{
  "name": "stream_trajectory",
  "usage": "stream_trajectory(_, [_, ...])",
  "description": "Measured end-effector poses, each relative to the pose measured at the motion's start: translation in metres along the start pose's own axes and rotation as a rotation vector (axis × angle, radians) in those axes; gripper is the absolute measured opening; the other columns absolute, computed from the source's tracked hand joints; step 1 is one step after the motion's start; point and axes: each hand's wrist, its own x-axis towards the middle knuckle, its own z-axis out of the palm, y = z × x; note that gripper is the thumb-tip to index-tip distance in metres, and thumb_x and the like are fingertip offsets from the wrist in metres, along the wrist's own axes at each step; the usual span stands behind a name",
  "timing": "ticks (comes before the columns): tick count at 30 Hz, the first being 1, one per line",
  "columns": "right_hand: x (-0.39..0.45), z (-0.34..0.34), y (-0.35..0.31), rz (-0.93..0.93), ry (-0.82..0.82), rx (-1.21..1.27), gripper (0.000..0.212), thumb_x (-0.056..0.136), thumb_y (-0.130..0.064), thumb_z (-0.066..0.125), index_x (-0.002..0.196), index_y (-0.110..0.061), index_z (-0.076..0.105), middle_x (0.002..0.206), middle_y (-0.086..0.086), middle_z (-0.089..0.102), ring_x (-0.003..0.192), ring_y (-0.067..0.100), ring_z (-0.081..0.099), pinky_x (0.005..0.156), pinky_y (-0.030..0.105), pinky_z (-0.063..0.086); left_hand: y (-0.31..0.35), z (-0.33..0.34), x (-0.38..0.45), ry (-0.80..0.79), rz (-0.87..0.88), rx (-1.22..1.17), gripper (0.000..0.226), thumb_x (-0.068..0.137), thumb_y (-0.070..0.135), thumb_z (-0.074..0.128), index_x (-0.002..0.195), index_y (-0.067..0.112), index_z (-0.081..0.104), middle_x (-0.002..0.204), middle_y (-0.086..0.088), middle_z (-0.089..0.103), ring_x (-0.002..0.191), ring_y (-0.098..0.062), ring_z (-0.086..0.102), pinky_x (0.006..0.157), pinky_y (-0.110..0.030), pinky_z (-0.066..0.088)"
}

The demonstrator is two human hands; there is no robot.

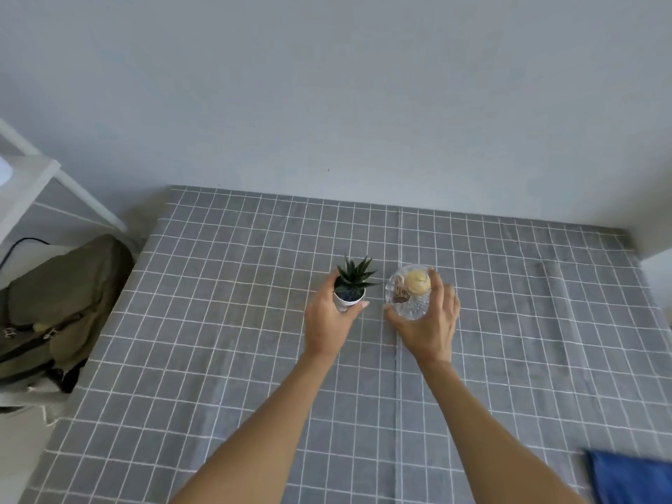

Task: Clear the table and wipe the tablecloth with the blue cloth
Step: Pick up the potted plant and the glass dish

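A small green succulent in a white pot (352, 289) stands mid-table on the grey checked tablecloth (218, 321). My left hand (329, 318) grips the pot, thumb in front and fingers behind. Just to its right is a clear cut-glass bowl (409, 292) holding a pale round item and something brown. My right hand (431, 318) grips the bowl, thumb at its near rim and fingers over the far right side. The folded blue cloth (632, 478) lies at the table's near right corner, partly cut off by the frame.
A wall runs along the table's far edge. To the left of the table sits an olive-green backpack (62, 303) on a seat, with a white rack (29, 183) behind it. A white ledge (658, 263) shows at the far right.
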Motion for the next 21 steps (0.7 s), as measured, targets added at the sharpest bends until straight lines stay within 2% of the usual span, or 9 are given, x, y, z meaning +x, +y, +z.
stream_trajectory(4, [0.016,0.005,0.016,0.070,-0.026,0.013,0.098,0.059,-0.046,0.079,0.141,-0.024,0.030,0.120,0.016,0.046,0.111,0.038,0.045,0.099,0.050,0.036,0.005,0.028,0.012,-0.025,0.005,-0.040,0.066,0.068,0.032,0.084,0.126,0.017,0.057,0.107,0.007,0.069,0.095,-0.009,0.064,0.082,-0.019,0.051])
stream_trajectory(9, [0.033,0.013,0.026,0.110,-0.056,0.001,0.103,0.061,-0.049,0.082,0.144,-0.028,0.024,0.133,0.018,0.041,0.122,0.040,0.039,0.100,0.058,0.037,0.004,0.054,0.029,-0.025,0.009,-0.070,0.067,0.068,0.028,0.084,0.127,0.012,0.056,0.105,0.004,0.071,0.094,-0.008,0.065,0.082,-0.006,0.045])
stream_trajectory(11, [0.037,0.013,0.024,0.131,-0.080,0.014,0.104,0.064,-0.055,0.080,0.146,-0.032,0.020,0.144,0.018,0.035,0.132,0.040,0.032,0.103,0.059,0.035,0.004,0.062,0.035,-0.003,-0.008,-0.072,0.072,0.068,0.031,0.084,0.130,0.010,0.054,0.105,0.004,0.071,0.094,-0.006,0.065,0.082,-0.002,0.042])
stream_trajectory(15, [0.047,0.013,0.023,0.124,-0.109,0.000,0.105,0.067,-0.061,0.076,0.148,-0.036,0.013,0.157,0.018,0.016,0.143,0.037,0.018,0.106,0.055,0.033,0.008,0.071,0.043,-0.007,-0.030,-0.072,0.075,0.071,0.035,0.082,0.135,0.012,0.050,0.097,0.005,0.072,0.077,0.000,0.062,0.070,-0.002,0.044])
stream_trajectory(17, [0.050,0.012,0.024,0.112,-0.106,0.002,0.105,0.067,-0.060,0.075,0.148,-0.034,0.015,0.156,0.018,0.020,0.142,0.037,0.022,0.108,0.055,0.033,0.010,0.073,0.047,-0.006,-0.043,-0.063,0.074,0.071,0.037,0.081,0.133,0.010,0.051,0.092,0.006,0.071,0.073,0.003,0.058,0.066,-0.003,0.044])
stream_trajectory(21, [0.051,0.012,0.026,0.128,-0.058,0.009,0.103,0.068,-0.054,0.079,0.148,-0.031,0.018,0.151,0.017,0.030,0.138,0.034,0.028,0.106,0.056,0.035,0.010,0.076,0.049,-0.004,-0.049,-0.074,0.072,0.072,0.036,0.080,0.132,0.008,0.052,0.098,0.008,0.070,0.083,0.008,0.057,0.075,-0.010,0.049])
